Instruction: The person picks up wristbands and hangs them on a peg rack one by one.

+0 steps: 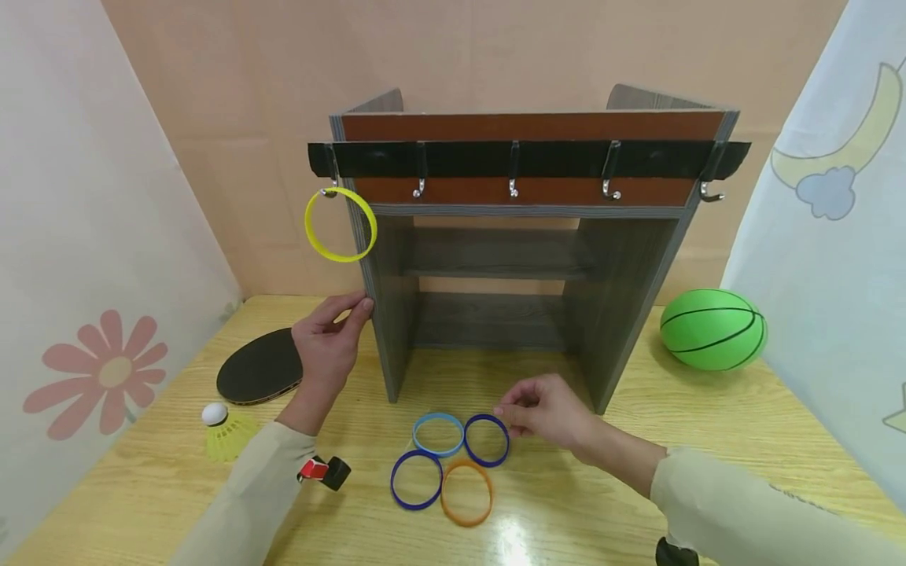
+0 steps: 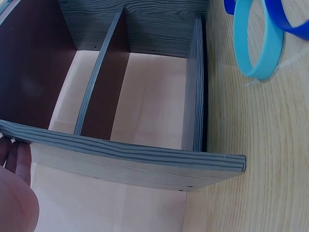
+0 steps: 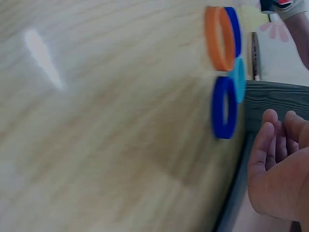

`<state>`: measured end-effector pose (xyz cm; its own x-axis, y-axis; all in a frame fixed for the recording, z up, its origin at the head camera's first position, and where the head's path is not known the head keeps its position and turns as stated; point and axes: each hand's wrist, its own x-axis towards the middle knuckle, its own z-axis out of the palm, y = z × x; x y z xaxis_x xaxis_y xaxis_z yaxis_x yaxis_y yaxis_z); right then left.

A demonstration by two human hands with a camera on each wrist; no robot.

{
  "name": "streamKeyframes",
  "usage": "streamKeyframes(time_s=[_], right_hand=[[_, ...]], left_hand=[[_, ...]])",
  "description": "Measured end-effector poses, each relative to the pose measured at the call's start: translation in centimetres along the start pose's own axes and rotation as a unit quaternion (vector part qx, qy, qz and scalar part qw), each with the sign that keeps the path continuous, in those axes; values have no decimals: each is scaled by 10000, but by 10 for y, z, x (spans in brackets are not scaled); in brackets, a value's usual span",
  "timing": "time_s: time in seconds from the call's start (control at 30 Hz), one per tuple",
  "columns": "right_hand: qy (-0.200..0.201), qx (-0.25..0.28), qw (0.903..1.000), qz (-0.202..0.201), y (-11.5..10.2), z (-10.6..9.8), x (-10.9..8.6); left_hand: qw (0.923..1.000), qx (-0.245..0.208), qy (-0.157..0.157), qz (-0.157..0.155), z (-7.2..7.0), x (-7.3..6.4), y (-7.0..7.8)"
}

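Note:
A yellow wristband hangs from the leftmost hook of the grey wooden shelf unit. Below it, my left hand touches the outer side of the unit's left panel with its fingers. On the table lie an orange wristband, a light blue wristband and two dark blue ones. My right hand hovers beside the right dark blue wristband. In the right wrist view its fingers are loosely bent, hold nothing and stand apart from the band. The left dark blue wristband lies next to the orange one.
A black strip with several metal hooks spans the unit's top front. To the left lie a black table tennis bat and a yellow shuttlecock. A green ball rests at the right. Patterned cloths border both sides.

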<state>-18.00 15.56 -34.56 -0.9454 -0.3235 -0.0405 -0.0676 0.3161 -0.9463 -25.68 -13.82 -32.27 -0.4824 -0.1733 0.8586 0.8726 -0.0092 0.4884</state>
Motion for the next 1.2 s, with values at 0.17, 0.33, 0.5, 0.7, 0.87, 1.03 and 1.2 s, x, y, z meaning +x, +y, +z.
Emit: streamKeyframes(time_s=[0.17, 0.33, 0.5, 0.7, 0.87, 1.03, 1.2], right_hand=[[37, 44, 9999, 88, 17, -1, -3], [128, 122, 9997, 169, 28, -1, -5], [102, 246, 9987, 438, 36, -1, -5], [37, 455, 9974, 562, 45, 1, -3], [32, 430, 9974, 572, 46, 0, -2], [79, 191, 9975, 682, 43, 2, 1], [221, -41, 9970, 744, 41, 6, 4]], left_hand=[[10000, 9, -5, -3, 0, 0, 0], [10000, -26, -20, 1, 1, 2, -1], [9999, 92, 3, 43, 1, 2, 0], [10000, 61, 24, 17, 1, 1, 0], [9999, -150, 37, -7, 2, 0, -1], [9997, -209, 56, 84, 3, 0, -2], [9996, -254, 88, 113, 3, -1, -3]])
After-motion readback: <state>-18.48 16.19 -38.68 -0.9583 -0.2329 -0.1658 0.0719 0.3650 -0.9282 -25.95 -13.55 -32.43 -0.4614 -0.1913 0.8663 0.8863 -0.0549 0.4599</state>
